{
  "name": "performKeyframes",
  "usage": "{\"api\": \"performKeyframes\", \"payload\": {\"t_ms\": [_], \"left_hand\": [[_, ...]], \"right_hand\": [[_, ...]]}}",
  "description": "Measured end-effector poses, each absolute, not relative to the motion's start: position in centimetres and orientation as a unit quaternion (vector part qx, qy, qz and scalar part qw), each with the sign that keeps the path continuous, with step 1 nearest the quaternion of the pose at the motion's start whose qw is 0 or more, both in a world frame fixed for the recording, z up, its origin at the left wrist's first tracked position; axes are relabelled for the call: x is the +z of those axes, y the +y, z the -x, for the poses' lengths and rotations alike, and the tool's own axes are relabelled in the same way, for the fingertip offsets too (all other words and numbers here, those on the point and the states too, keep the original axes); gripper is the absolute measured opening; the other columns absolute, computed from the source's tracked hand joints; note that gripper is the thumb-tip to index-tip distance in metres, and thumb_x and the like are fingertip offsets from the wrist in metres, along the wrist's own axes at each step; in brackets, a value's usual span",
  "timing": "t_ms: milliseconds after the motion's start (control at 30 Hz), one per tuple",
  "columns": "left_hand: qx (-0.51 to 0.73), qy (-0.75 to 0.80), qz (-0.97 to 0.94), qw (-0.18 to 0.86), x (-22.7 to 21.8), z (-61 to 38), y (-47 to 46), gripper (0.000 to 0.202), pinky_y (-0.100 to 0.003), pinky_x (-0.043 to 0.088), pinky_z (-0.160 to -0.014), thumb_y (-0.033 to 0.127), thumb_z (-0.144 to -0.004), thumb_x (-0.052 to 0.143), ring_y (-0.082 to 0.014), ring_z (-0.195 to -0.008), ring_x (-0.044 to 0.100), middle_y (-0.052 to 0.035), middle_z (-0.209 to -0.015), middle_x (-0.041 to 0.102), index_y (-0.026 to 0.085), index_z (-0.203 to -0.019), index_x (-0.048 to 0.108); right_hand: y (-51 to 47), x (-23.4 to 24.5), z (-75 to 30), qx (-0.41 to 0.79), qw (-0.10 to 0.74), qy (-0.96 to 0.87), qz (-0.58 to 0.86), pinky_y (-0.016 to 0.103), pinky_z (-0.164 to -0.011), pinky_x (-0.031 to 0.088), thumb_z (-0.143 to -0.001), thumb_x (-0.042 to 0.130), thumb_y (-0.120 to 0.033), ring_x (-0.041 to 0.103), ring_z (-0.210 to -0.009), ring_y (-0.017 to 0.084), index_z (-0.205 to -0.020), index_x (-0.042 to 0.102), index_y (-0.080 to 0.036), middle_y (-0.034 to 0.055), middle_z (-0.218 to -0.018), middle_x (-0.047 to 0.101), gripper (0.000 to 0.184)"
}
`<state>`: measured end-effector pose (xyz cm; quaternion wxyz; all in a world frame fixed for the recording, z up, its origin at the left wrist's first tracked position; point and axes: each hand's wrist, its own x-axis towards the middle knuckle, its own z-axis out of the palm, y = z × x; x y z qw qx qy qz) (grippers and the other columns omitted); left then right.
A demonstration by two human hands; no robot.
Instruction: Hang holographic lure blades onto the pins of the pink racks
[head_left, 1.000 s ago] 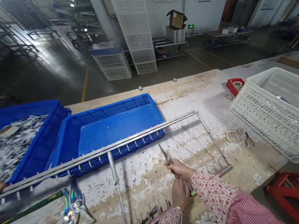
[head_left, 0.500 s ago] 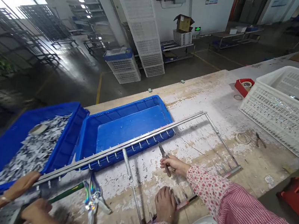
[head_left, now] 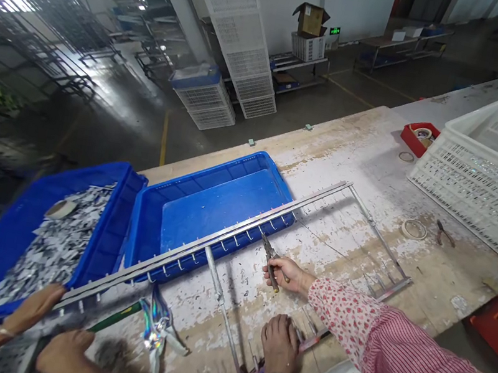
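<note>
My right hand (head_left: 283,274) is closed around a pair of pliers (head_left: 269,251), fingers wrapped on the handles, which are slightly apart. The jaws point up-left, close to the small hooks along the long rail of a metal rack (head_left: 226,238). Lower down, my left hand (head_left: 279,344) lies over the rack's near bar, fingers curled around it and partly hidden. On the left, a co-worker's hand (head_left: 34,307) grasps the rail's near end. The co-worker's other hand (head_left: 66,356) is beside a green handle (head_left: 117,316); its grip is unclear.
A shallow blue tray (head_left: 209,196) lies under the rail, beside a blue bin (head_left: 119,216) of shiny scraps. Rainbow-coloured cutters (head_left: 158,333) lie near the co-worker. Rightward are a white crate (head_left: 478,201), a red box (head_left: 415,137), a tape roll (head_left: 413,229) and other pliers (head_left: 444,233).
The pliers' handles have spread apart a little in my right hand, and the jaws sit slightly further left along the rail. The view has tilted down slightly; my left hand stays on the bar.
</note>
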<state>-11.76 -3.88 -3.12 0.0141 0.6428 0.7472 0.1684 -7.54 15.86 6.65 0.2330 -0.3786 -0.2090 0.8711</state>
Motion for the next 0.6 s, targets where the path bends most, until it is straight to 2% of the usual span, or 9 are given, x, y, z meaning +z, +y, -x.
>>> {"api": "performKeyframes", "payload": {"t_ms": [67,133,233,300,367,433,533,600], "left_hand": [[0.166,0.747,-0.643,0.013,-3.0,11.7,-3.9,0.024,-0.04,0.035,-0.1,0.021,-0.092,0.045,-0.0208,-0.102,0.057,-0.0082,-0.105,0.065,0.015,-0.108,0.063],[0.164,0.747,-0.644,0.011,-3.0,11.7,-3.9,0.024,-0.041,0.035,-0.1,0.021,-0.092,0.045,-0.0214,-0.102,0.058,-0.0084,-0.104,0.066,0.016,-0.107,0.063],[0.162,0.747,-0.645,0.011,-3.2,11.7,-3.9,0.025,-0.042,0.036,-0.1,0.022,-0.093,0.043,-0.0223,-0.102,0.058,-0.0086,-0.105,0.066,0.016,-0.107,0.063],[0.162,0.748,-0.644,0.009,-3.4,11.8,-3.9,0.025,-0.043,0.036,-0.099,0.023,-0.093,0.043,-0.0227,-0.102,0.059,-0.0083,-0.105,0.067,0.017,-0.107,0.063],[0.164,0.747,-0.644,0.003,-3.6,11.8,-3.9,0.026,-0.043,0.037,-0.099,0.023,-0.092,0.042,-0.0229,-0.101,0.06,-0.0079,-0.104,0.067,0.018,-0.106,0.063],[0.167,0.747,-0.644,-0.003,-3.7,11.8,-3.9,0.025,-0.043,0.039,-0.098,0.023,-0.092,0.043,-0.0231,-0.1,0.061,-0.0077,-0.102,0.067,0.019,-0.104,0.064],[0.172,0.747,-0.642,-0.001,-3.7,11.7,-3.8,0.025,-0.043,0.04,-0.096,0.023,-0.091,0.043,-0.0231,-0.098,0.061,-0.008,-0.101,0.068,0.018,-0.103,0.064],[0.169,0.751,-0.638,0.011,-3.6,11.7,-3.8,0.026,-0.043,0.04,-0.097,0.024,-0.092,0.041,-0.0234,-0.099,0.061,-0.0085,-0.101,0.068,0.019,-0.104,0.064]], "right_hand": [[15.8,6.1,7.7,0.809,0.224,-0.314,0.444,0.025,-0.057,0.043,-0.079,0.053,-0.02,0.051,-0.059,0.01,-0.085,0.046,-0.018,-0.0014,-0.073,0.054,0.009],[15.7,5.4,7.5,0.684,0.196,-0.479,0.513,0.025,-0.062,0.042,-0.08,0.054,-0.021,0.051,-0.067,0.012,-0.084,0.048,-0.018,0.0003,-0.075,0.053,0.008],[15.5,4.6,6.7,0.455,0.138,-0.686,0.551,0.031,-0.078,0.043,-0.083,0.054,-0.023,0.055,-0.089,0.019,-0.094,0.052,-0.015,0.0103,-0.099,0.056,0.013],[15.4,4.5,6.1,0.377,0.119,-0.732,0.556,0.035,-0.083,0.042,-0.084,0.053,-0.022,0.054,-0.098,0.023,-0.102,0.052,-0.015,0.0151,-0.113,0.052,0.019],[15.5,4.9,5.9,0.428,0.134,-0.702,0.553,0.034,-0.083,0.042,-0.082,0.055,-0.021,0.053,-0.097,0.022,-0.099,0.051,-0.016,0.0135,-0.11,0.052,0.018],[15.6,5.6,6.1,0.576,0.172,-0.606,0.521,0.031,-0.077,0.043,-0.082,0.054,-0.024,0.052,-0.087,0.018,-0.09,0.048,-0.018,0.0081,-0.096,0.052,0.011],[15.6,6.7,7.0,0.782,0.211,-0.443,0.384,0.026,-0.067,0.042,-0.088,0.043,-0.033,0.046,-0.069,0.013,-0.081,0.042,-0.019,0.0019,-0.077,0.045,0.016],[15.4,7.0,7.5,0.862,0.231,-0.352,0.283,0.024,-0.063,0.04,-0.088,0.039,-0.038,0.042,-0.063,0.011,-0.079,0.041,-0.019,-0.0001,-0.072,0.039,0.021]]}}
